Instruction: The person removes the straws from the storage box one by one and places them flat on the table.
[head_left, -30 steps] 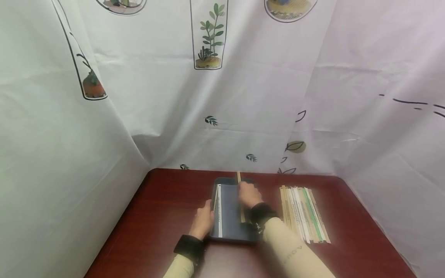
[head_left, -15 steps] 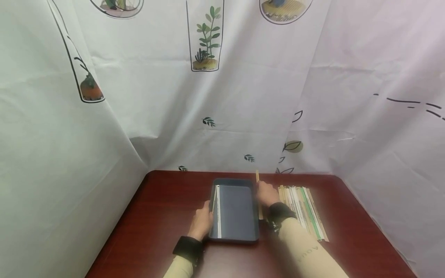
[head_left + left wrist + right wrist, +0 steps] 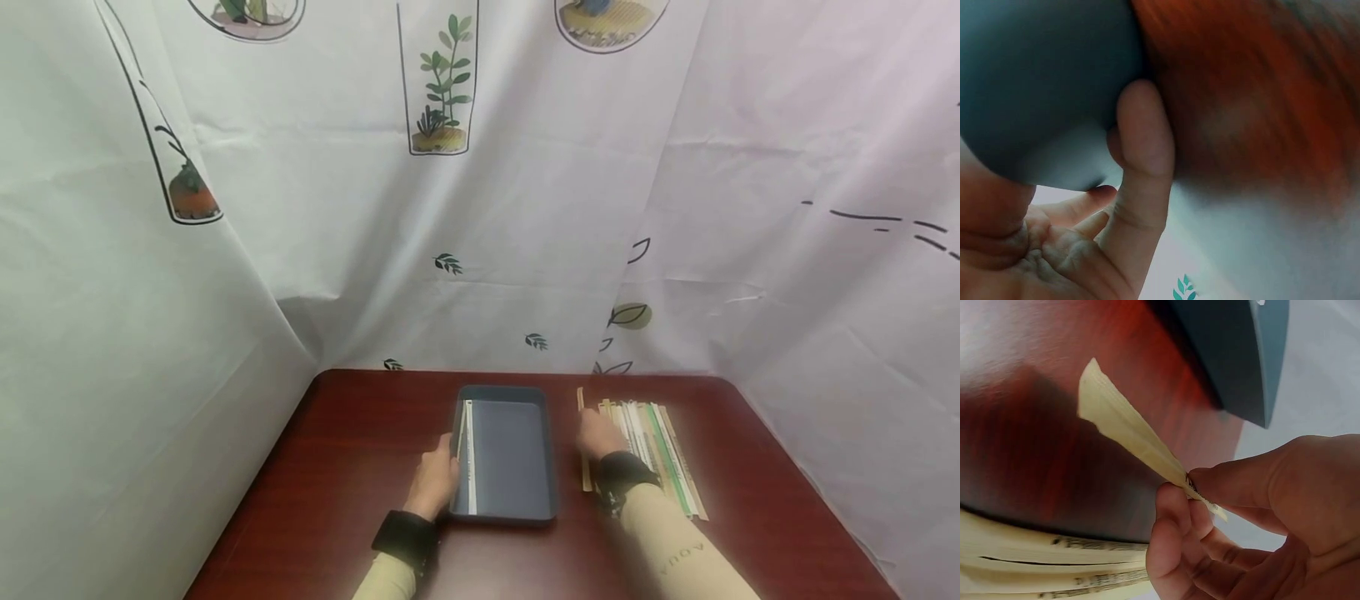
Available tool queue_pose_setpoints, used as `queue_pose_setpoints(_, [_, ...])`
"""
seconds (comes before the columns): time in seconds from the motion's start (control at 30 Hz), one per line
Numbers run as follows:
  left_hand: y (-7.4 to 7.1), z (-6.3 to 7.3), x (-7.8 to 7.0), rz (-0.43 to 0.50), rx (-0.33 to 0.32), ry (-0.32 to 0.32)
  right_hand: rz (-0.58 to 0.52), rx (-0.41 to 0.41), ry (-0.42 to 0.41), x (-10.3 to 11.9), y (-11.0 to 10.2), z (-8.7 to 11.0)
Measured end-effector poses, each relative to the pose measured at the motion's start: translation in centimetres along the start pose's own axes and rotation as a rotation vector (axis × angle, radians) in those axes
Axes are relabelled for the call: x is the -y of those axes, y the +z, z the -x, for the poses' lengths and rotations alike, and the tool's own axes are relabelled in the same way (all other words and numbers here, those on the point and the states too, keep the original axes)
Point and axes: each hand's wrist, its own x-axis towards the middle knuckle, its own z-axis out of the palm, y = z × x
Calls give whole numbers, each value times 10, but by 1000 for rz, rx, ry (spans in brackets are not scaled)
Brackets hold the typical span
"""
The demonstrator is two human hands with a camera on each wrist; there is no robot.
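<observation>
My left hand [image 3: 435,479] grips the left wall of a dark blue-grey tray [image 3: 553,467], its thumb and fingers on either side in the left wrist view. Inside the tray, along its left wall, lies a narrow white paper-wrapped chopstick packet [image 3: 471,458], with a beige edge beside it. To the right of the tray, my right hand [image 3: 600,433] pinches a beige paper-wrapped chopstick packet [image 3: 1129,428] between thumb and fingers. Its flat paper end sticks out past the fingertips in the right wrist view. The chopsticks themselves are hidden in the paper.
Several more chopstick packets [image 3: 678,458], beige, white and one green-striped, lie side by side right of my right hand, partly covered by the forearm. The red-brown table [image 3: 360,433] has white printed cloth [image 3: 360,208] hanging behind and at both sides.
My right hand has moved right with the beige chopstick packet, from over the tray to beside the row of packets. The left hand stays on the tray.
</observation>
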Motion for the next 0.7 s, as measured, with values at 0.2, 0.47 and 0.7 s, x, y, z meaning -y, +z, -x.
queue_pose_setpoints(0.2, [0,2,1,-3,3,-1,26,0,26,-13,10,4])
queue_pose_setpoints(0.47, [1,1,2,-2,-2,2,24,-2,49,-24,13,9])
queue_pose_setpoints(0.7, [0,0,1,-2,-9,6,38,-21,27,-30,-1,13])
